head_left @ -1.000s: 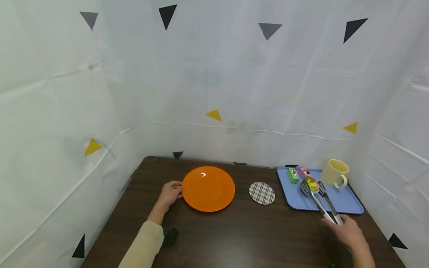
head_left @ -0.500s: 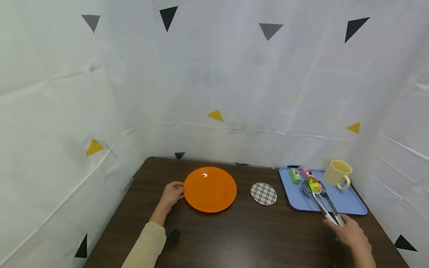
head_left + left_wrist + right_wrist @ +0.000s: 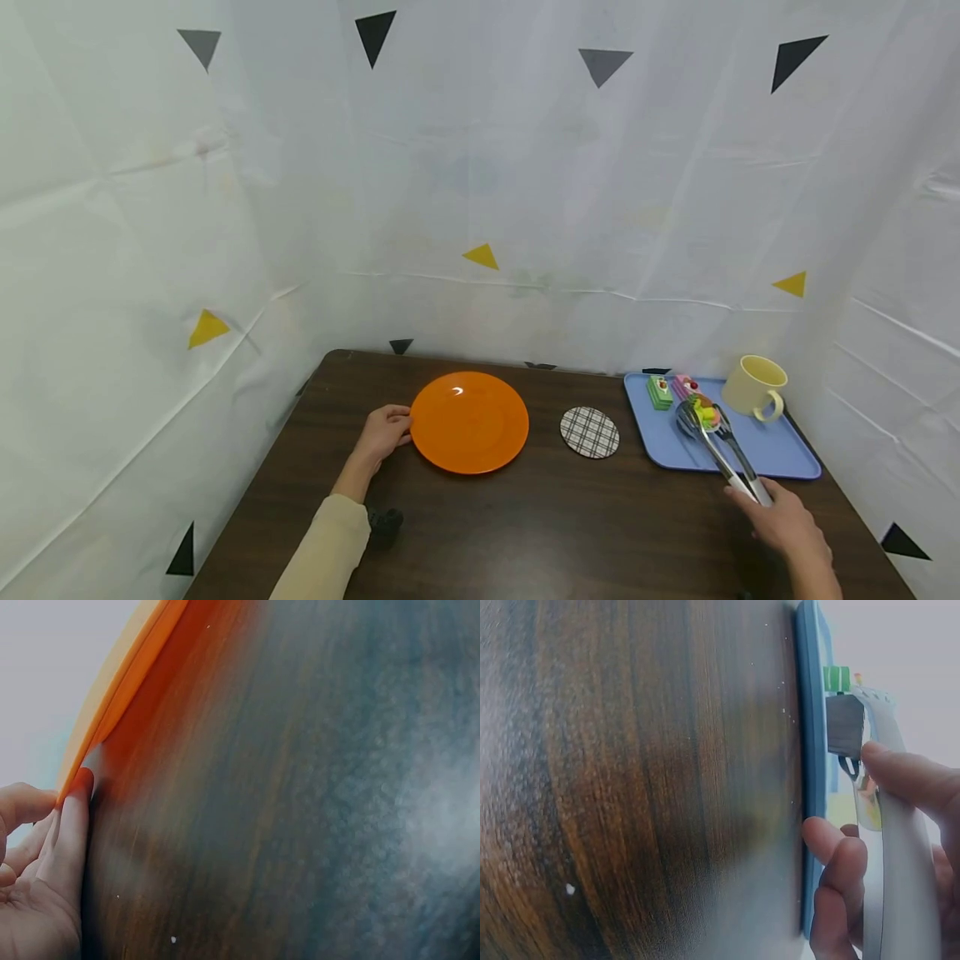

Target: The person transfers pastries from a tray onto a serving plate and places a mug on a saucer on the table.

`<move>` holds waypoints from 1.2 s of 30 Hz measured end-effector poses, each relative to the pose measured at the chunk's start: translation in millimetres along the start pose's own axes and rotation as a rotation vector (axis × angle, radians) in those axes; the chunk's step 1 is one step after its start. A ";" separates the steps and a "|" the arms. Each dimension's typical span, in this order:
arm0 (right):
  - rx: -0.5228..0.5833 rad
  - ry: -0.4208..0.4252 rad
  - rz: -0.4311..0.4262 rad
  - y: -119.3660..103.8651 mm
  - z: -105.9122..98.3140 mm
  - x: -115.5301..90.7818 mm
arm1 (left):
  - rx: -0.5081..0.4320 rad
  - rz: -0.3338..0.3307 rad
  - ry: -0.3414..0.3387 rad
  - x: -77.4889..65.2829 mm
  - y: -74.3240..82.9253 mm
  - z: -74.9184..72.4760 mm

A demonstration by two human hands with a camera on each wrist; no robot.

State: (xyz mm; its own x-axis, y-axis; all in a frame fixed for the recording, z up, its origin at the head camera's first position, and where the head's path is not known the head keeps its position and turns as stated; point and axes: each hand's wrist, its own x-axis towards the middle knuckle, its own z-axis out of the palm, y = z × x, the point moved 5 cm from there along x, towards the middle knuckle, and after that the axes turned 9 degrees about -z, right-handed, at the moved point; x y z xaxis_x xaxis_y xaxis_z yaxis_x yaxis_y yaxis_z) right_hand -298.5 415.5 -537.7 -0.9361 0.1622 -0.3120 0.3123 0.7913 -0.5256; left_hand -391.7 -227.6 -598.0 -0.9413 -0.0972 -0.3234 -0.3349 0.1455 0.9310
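At the left, my left hand [image 3: 384, 433] pinches the rim of a glossy orange plate [image 3: 469, 423]. In the left wrist view the thumb lies over the plate's edge [image 3: 112, 697] and the fingers are under it. My right hand [image 3: 783, 521] grips metal tongs [image 3: 738, 457] by their white handles [image 3: 900, 870]. The tong heads are spread around a small toy food piece [image 3: 705, 413] in yellow, green and brown on a blue tray [image 3: 783, 454]. Behind it are a green toy cake slice [image 3: 660, 392] and a pink one [image 3: 684, 386].
A yellow mug [image 3: 753, 387] stands on the tray's back right, its handle facing front right. Between plate and tray lies a round checked coaster [image 3: 590, 432]. White sheeting [image 3: 525, 167] rises close behind and beside the dark wooden table [image 3: 510, 533].
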 end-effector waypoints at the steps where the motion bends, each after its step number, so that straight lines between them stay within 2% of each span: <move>1: 0.001 -0.003 -0.005 -0.1 -0.1 -0.6 | -0.001 -0.002 -0.003 0.3 -0.7 0.0; 6: 0.013 -0.003 -0.041 3.8 -0.1 2.1 | -0.002 -0.007 -0.013 1.3 0.6 -0.2; 11: 0.066 0.032 -0.122 3.2 0.7 9.6 | -0.001 -0.009 -0.020 2.5 4.2 -1.2; 17: 0.136 0.064 -0.182 -4.4 1.8 4.7 | -0.012 -0.028 -0.018 1.8 2.5 -1.3; 26: 0.231 0.082 -0.180 -11.6 2.0 -3.9 | -0.007 -0.031 -0.022 0.7 3.7 -0.6; 33: 0.359 0.042 -0.130 -17.5 6.2 -7.8 | -0.012 -0.040 -0.031 1.5 2.9 -1.1; 36: 0.368 0.036 -0.126 -24.4 6.2 -8.4 | -0.013 -0.039 -0.031 1.8 2.1 -1.2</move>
State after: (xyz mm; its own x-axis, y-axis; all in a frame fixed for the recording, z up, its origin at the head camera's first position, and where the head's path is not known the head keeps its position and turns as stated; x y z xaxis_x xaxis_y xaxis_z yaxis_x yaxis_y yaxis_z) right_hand -297.3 391.2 -527.2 -0.9739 0.1028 -0.2026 0.2256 0.5432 -0.8087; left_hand -394.1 -228.7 -596.4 -0.9286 -0.0716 -0.3641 -0.3706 0.1293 0.9198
